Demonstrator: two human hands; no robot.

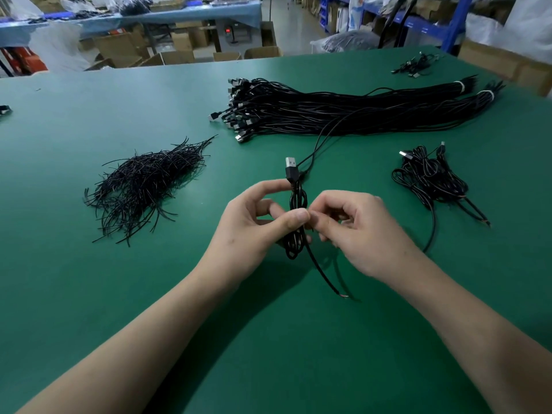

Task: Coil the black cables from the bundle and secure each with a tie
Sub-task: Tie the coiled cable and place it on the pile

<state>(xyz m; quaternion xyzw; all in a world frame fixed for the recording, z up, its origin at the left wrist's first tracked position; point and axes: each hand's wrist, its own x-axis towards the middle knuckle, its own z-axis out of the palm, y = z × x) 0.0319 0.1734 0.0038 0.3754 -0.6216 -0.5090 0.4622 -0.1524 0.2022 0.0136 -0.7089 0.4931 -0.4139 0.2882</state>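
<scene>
Forearms lowest in view. My left hand (254, 222) pinches the coiled cable (295, 201) at its middle, thumb in front, and my right hand (358, 231) pinches the same spot from the other side. The USB plug (291, 167) pokes up above my fingers. I can't make out a tie between the fingertips.

A green table (89, 294) fronts cardboard boxes (176, 58), a blue-covered bench (194, 11) (cluttered) and blue shelving (455, 25).
</scene>
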